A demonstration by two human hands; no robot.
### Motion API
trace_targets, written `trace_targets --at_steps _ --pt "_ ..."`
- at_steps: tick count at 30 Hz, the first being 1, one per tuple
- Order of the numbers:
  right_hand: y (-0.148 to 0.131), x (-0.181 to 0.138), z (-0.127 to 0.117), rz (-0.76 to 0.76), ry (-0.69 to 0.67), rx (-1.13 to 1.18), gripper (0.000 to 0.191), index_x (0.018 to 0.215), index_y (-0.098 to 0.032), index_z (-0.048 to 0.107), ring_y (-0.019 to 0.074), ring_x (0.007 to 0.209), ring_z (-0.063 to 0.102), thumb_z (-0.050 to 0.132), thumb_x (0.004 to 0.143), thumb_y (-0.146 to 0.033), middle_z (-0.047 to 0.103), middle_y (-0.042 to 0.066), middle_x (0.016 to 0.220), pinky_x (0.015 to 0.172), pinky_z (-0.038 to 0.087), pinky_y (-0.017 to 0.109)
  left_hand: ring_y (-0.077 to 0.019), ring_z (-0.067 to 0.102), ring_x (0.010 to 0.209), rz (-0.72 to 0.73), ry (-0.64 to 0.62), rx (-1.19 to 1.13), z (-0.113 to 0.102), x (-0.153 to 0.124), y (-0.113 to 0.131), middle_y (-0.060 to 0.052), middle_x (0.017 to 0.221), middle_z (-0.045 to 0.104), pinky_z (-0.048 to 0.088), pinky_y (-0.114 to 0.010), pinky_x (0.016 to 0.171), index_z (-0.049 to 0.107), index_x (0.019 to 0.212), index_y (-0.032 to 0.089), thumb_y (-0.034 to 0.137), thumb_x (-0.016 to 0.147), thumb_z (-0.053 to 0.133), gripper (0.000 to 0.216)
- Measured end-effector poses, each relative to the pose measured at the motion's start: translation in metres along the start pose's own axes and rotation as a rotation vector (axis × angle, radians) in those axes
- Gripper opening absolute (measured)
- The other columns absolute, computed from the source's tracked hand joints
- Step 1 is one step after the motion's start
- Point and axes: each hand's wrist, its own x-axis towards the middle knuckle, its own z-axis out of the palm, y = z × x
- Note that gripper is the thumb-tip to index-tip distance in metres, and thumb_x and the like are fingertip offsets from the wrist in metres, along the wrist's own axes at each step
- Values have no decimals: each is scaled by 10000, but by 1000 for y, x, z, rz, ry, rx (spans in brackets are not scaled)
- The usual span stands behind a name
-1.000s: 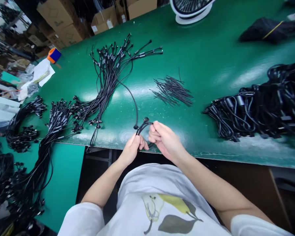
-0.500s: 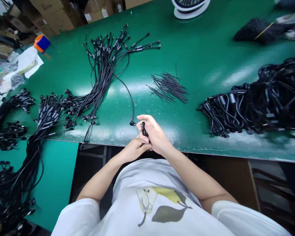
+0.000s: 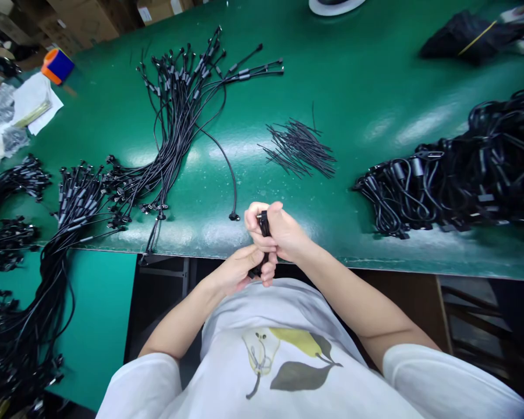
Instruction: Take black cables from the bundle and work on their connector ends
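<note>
Left hand [image 3: 239,269], gathered black cable [image 3: 265,228], right hand [image 3: 283,234]: both hands together, closed on the cable between them
Left of the hands, loose cables [image 3: 174,142] spread over the bench [image 3: 362,93]; the left hand grips the cable's lower part, the right hand wraps its upper part, plug [image 3: 264,216] showing; beyond the right hand lie thin black strips [image 3: 304,149], farther right coiled cables [image 3: 436,189]; firm, even pressure with strands parallel probably serves best

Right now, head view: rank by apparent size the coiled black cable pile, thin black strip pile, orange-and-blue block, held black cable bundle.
1. Coiled black cable pile
2. Thin black strip pile
3. Orange-and-blue block
Unranked: held black cable bundle, partly covered.
</note>
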Motion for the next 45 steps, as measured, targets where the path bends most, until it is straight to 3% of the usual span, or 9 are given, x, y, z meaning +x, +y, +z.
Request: trace_targets --at_steps 5,11,18,27,34,36,39,41,45 --pt "-10 -5 -1 67 163 -40 410 796 -168 533 11 353 294 660 809 -558 430 -85 537 336 192 139 -86 452 513 -14 -1 49 6 4 -5 38 596 427 407 -235 493 532 741 134 526 768 714 432" --pt "-8 -2 -6 -109 287 41 585 529 -173 418 2 358 139 595 786 -668 292 -82 506 335 77 179 -80 385 517 -9 14 103 5 12 -5 60 636 368 382 -224 497 523 914 152 600 841 574 457" --pt "7 -1 -1 -319 442 -191 586 477 -178 454 54 384 282 510 888 -592 351 -40 442 396 198 233 -141 514 661 278 223 1165 -6 15 7 -10 747 561 404 -282 669 508 951 189 437 994 323 313" --pt "22 5 -5 -423 529 -422 587 472 -185 443 83 462 383 442 937 -543 407 -23 465 489 299 250 -202 531 693 468 335 1588 -18 24 -10 -71 780 583 425 -329 642 516 886 177 267 980 280 270" --pt "10 0 -19 -180 367 -508 485 673 -180 546 83 455 402 409 946 -556 434 -38 549 454 335 222 -180 491 688 390 391 1077 -27 28 -17 -38 733 543 385 -309 680 564 849 190 397 940 468 246" --pt "-11 10 -38 -260 339 -722 373 875 -183 630 111 637 556 416 965 -475 581 26 812 584 449 244 -136 410 579 349 422 746 -26 24 -12 14 625 452 330 -270 588 567 835 179 492 913 507 328" --pt "-45 41 -87 -438 598 -1242 293 1059 -199 670 191 973 578 415 960 -308 565 105 1165 824 463 324 -81 285 496 308 414 292 -25 15 -4 73 562 308 252 -233 519 542 799 163 553 852 589 397" --pt "-62 66 -124 -341 685 -1577 300 1061 -167 686 243 1035 540 421 929 -212 562 141 1220 871 425 372 -62 279 496 300 385 143 -24 8 1 79 572 306 255 -221 521 534 794 152 528 820 651 394" --pt "-72 98 -165 -202 577 -1876 253 943 -119 702 271 1020 505 459 882 -159 570 176 1263 884 375 390 -46 289 498 295 384 53 -23 -4 7 78 582 326 267 -207 520 551 829 137 503 817 674 387"
